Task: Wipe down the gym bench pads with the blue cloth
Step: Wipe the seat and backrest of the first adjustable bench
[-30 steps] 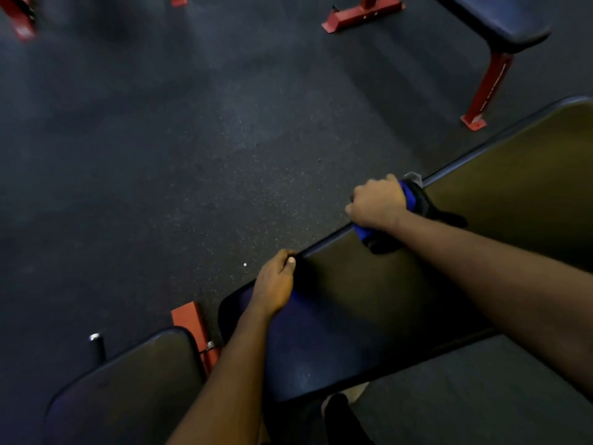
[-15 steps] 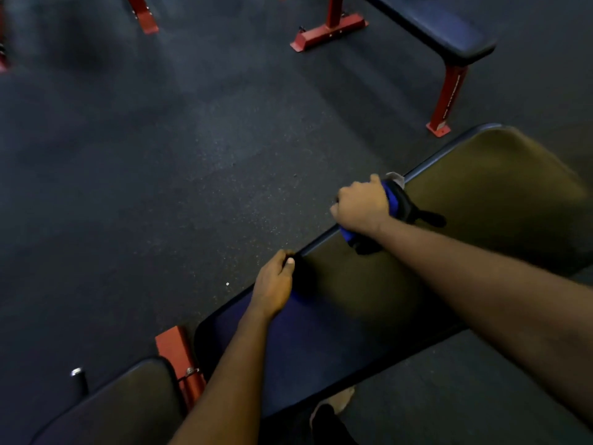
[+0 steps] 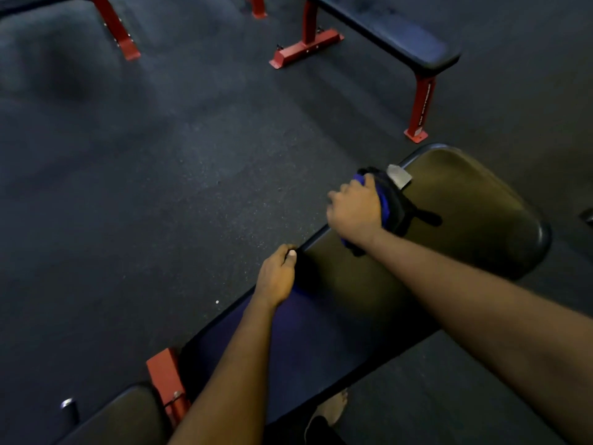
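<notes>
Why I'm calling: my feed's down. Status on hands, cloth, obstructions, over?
Left hand gripping the far edge of the bench pad. Right hand clutching the blue cloth, pressed on the pad near that edge. Nothing seen blocking the pad ahead.

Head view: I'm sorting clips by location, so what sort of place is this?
Most likely a gym: a long bench pad with a blue cloth on it, another flat bench on red legs beyond, and dark speckled flooring.

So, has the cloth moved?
No, not noticeably: the blue cloth under the right hand stays at the bench pad edge, about equally far from the left hand.
</notes>
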The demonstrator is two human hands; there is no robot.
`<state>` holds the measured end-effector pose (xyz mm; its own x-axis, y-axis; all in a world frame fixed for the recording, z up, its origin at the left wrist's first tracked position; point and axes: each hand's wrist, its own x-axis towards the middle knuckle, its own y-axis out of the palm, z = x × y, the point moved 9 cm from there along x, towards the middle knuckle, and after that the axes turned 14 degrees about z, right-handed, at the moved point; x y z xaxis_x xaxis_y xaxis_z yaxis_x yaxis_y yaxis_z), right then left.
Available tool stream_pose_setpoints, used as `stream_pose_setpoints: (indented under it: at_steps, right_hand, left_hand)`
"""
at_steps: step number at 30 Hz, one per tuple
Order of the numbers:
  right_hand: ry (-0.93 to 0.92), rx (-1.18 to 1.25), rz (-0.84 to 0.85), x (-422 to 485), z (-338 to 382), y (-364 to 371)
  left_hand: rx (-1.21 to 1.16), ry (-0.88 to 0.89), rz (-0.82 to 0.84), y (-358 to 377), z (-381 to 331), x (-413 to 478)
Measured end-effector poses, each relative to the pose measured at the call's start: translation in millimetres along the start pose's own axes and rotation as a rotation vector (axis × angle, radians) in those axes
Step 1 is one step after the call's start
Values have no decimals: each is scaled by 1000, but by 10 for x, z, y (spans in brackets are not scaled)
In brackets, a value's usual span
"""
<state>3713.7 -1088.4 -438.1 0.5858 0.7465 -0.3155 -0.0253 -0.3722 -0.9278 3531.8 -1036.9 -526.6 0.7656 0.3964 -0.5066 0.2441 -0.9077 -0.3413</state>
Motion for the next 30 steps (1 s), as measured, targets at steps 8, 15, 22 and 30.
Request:
stream_pose_setpoints:
  at_steps: [8, 15, 22, 30]
  right_hand:
    - [-16, 8, -59, 48, -838, -297]
    - [-166, 12, -59, -62, -649, -233]
    - [196, 387, -94, -66, -1968, -525]
    - [423, 603, -148, -911, -2457, -142]
  left_hand:
    - [5, -56, 82, 254, -434, 278]
    - [45, -86, 35, 300, -521, 368]
    - [51, 43, 79, 442, -1097, 502]
    - [149, 131, 141, 786, -2065, 801]
